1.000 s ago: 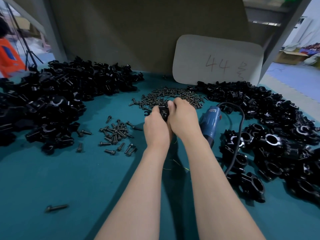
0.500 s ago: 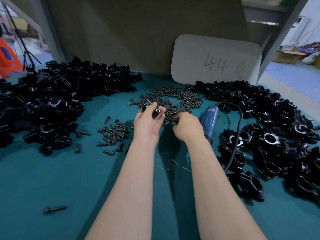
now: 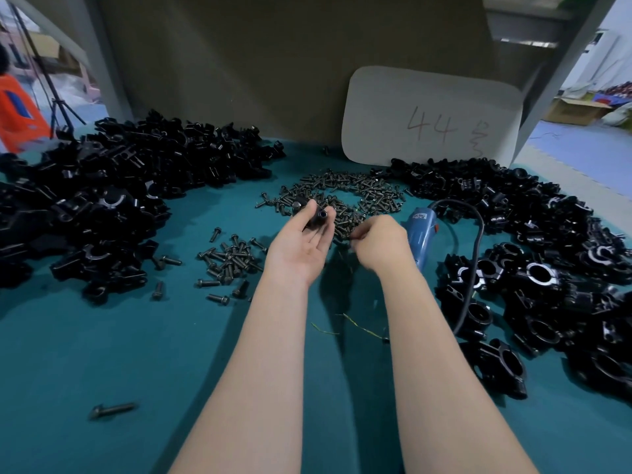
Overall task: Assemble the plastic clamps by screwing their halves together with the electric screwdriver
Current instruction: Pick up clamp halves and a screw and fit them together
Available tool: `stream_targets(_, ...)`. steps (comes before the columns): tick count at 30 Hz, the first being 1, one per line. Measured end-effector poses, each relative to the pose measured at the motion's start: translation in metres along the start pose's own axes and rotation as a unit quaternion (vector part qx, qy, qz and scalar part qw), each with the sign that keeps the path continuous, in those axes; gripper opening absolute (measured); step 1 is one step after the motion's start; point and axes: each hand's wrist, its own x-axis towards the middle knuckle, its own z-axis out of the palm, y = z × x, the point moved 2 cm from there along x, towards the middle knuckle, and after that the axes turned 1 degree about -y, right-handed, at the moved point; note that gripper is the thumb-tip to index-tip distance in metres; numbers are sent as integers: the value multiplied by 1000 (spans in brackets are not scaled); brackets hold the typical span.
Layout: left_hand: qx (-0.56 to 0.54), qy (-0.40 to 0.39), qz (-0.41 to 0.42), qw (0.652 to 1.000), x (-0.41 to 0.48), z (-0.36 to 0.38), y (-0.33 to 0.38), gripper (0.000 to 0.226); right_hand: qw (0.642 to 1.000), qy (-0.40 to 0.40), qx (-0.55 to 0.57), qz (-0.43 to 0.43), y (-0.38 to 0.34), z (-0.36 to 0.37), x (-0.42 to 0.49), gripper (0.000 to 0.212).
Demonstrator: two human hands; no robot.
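Head view: left hand (image 3: pixel 301 248) pinches black plastic clamp half (image 3: pixel 316 215), likely light, stiff; hold sides; right hand (image 3: pixel 379 244) at 3 o'clock, grip unclear.

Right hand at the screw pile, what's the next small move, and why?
Probably carry one screw from the screw pile to the clamp piece. The left hand holds that piece up with a hole showing, the right hand curls its fingers at the pile's edge, and the electric screwdriver lies untouched beside it.
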Motion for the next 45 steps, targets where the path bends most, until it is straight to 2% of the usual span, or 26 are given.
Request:
stream_targets(3,39,0,13,999,5,-1,-1,26,987,70,133,-47,-2,-14,-2,5)
stream_targets(5,42,0,15,999,6,-1,-2,34,980,84,155,-89,-8,-19,-3,4)
stream_targets(7,53,1,23,998,6,0,-3,31,980,83,144,-113,-14,-19,-4,5)
stream_targets(10,86,2,53,995,6,1,-5,5,980,85,128,-124,-17,-15,-6,5)
stream_targets(14,137,-3,91,986,5,4,-7,6,981,92,111,-128,-18,-10,-8,6)
stream_targets(17,211,22,133,968,4,5,-9,4,980,113,72,-147,-25,-2,-10,4)
stream_targets(22,244,88,186,948,0,1,-4,10,985,50,72,-148,-30,5,-12,16)
stream_targets(25,266,85,204,938,-1,3,-6,8,987,63,76,-123,-24,5,-10,19)
stream_targets(28,298,77,233,923,-2,6,-9,3,991,69,52,-106,-20,11,-10,43)
stream_targets(32,319,80,252,910,-1,6,-8,4,990,47,81,-107,-20,8,-10,47)
stream_targets(34,326,92,256,905,-1,5,-7,3,990,32,91,-107,-19,4,-8,40)
stream_targets(37,312,89,244,914,-1,6,-7,3,986,14,121,-116,-20,1,-6,7)
stream_targets(42,315,73,224,920,-4,9,-10,3,978,33,174,-109,-20,3,-8,5)
stream_targets(45,336,68,234,910,-3,10,-11,13,978,43,174,-104,-18,2,-6,5)
